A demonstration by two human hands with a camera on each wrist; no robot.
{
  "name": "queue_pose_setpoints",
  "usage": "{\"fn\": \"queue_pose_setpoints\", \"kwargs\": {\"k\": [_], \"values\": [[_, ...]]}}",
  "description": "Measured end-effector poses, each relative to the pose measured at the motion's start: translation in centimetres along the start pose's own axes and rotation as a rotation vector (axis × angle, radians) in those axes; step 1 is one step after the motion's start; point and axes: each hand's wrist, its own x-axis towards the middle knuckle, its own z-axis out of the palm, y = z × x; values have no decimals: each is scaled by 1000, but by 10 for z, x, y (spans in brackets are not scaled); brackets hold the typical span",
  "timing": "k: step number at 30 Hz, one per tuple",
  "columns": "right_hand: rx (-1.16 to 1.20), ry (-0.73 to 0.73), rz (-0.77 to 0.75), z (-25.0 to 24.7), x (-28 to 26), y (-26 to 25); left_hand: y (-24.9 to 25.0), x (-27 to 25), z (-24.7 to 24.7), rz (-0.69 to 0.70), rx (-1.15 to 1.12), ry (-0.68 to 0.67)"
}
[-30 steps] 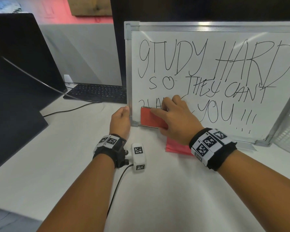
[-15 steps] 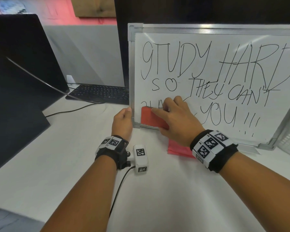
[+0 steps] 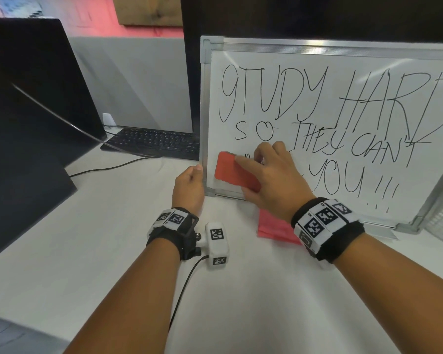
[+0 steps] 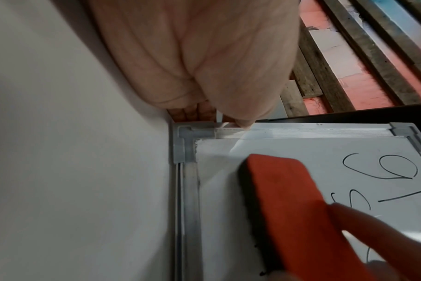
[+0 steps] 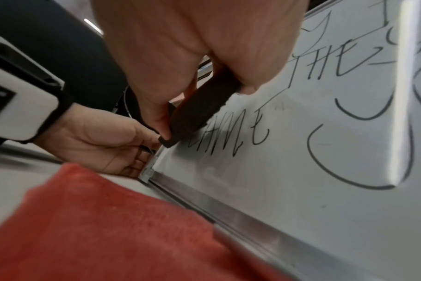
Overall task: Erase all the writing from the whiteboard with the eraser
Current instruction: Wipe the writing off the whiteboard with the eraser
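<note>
Whiteboard (image 3: 304,60): propped upright on the bench (image 3: 87,251), most of its writing intact
Eraser (image 3: 230,169): red-backed, dark felt face flat on the board's lower left corner, over the start of the bottom line
Right hand (image 3: 271,175): grip clamped on the eraser, thumb along the lower edge, fingers over the top edge
Left hand (image 3: 188,185): grip curled round the board's left frame near the bottom corner, bracing it
Red cloth (image 3: 274,228): lies on the bench just below the board's lower edge
Risk: a hard push could tip or slide the leaning board if the left hand slackens
Risk: a tilted eraser would smear strokes or skip them, especially near the frame
</note>
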Motion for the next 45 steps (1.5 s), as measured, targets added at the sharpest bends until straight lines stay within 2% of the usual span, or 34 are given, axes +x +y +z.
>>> {"fn": "queue_pose_setpoints", "kwargs": {"k": [4, 7, 11, 32, 36, 40, 43, 45], "values": [[-37, -76, -33, 1, -3, -3, -1, 1, 0, 1, -11, 6], [-6, -19, 7, 0, 1, 0, -2, 1, 0, -13, -17, -3], [-32, -59, -37, 3, 1, -4, -1, 2, 1, -24, -40, -5], [-11, -40, 20, 1, 5, -4, 0, 1, 1, -15, -36, 3], [-46, -142, -6, -2, 0, -6, -3, 3, 1, -2, -29, 15], [-13, -68, 41, -7, -2, 0, 0, 1, -1, 3, 11, 24], [-69, -172, 9, -8, -5, -3, 2, 0, 0, 12, 1, 24], [-52, -157, 25, -9, -5, -4, 1, 0, 0, 8, -6, 20]]}}
